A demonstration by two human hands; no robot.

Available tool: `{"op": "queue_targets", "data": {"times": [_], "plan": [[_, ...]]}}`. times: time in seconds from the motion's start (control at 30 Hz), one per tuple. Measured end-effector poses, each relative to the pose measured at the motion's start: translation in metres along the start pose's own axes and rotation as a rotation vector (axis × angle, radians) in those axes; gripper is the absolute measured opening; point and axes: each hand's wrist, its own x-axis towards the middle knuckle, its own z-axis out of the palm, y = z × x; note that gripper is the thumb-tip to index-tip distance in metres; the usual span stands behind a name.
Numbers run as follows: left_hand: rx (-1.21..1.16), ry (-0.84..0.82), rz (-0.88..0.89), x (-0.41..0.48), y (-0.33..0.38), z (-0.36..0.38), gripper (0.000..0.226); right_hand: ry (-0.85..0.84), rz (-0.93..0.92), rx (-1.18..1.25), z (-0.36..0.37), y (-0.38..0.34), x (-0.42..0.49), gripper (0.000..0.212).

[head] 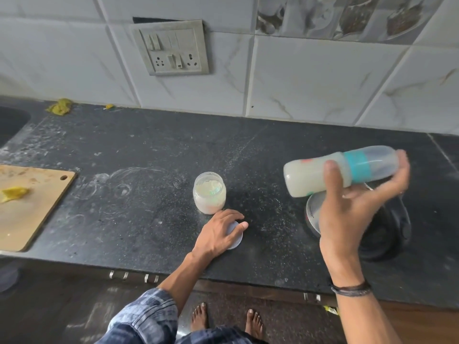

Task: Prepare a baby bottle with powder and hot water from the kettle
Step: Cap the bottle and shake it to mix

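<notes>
The right hand (pixel 352 209) hides most of the kettle (pixel 381 233) at the right. The left hand (pixel 219 232) covers most of the lid (pixel 237 240) in the middle. The bottle (pixel 310 175) looks blurry. The left edge cuts off the sink (pixel 12 122) and the board (pixel 29 209).

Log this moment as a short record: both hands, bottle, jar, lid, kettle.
right hand: holds the bottle on its side above the kettle
bottle: capped, milky liquid inside, cap end pointing right
left hand: on the lid, fingers curled over it
lid: flat on the counter, in front of the jar
jar: open, upright, pale powder inside
kettle: on the counter under the right hand, partly hidden
</notes>
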Motion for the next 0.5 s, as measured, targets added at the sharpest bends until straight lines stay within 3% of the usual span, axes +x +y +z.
{"op": "queue_targets", "data": {"times": [0.07, 0.17, 0.23, 0.37, 0.4, 0.5], "plan": [[-0.001, 0.003, 0.005, 0.000, -0.001, 0.001, 0.058, -0.006, -0.001, -0.046, 0.000, 0.005, 0.001, 0.088], [-0.008, -0.001, 0.010, 0.000, -0.001, 0.001, 0.058, -0.345, 0.200, -0.126, 0.004, 0.000, -0.005, 0.088], [-0.009, -0.005, 0.005, 0.000, -0.002, 0.001, 0.058, -0.312, 0.141, -0.085, 0.003, -0.005, -0.008, 0.085], [0.000, 0.004, 0.001, 0.001, -0.002, 0.002, 0.059, -0.070, -0.087, 0.016, 0.009, -0.009, -0.008, 0.085], [-0.002, 0.004, 0.000, 0.001, -0.003, 0.002, 0.059, -0.070, -0.056, 0.007, 0.013, -0.006, -0.009, 0.086], [-0.016, 0.004, -0.007, 0.000, -0.003, 0.002, 0.059, -0.332, 0.190, -0.047, 0.018, -0.007, -0.012, 0.086]]}}
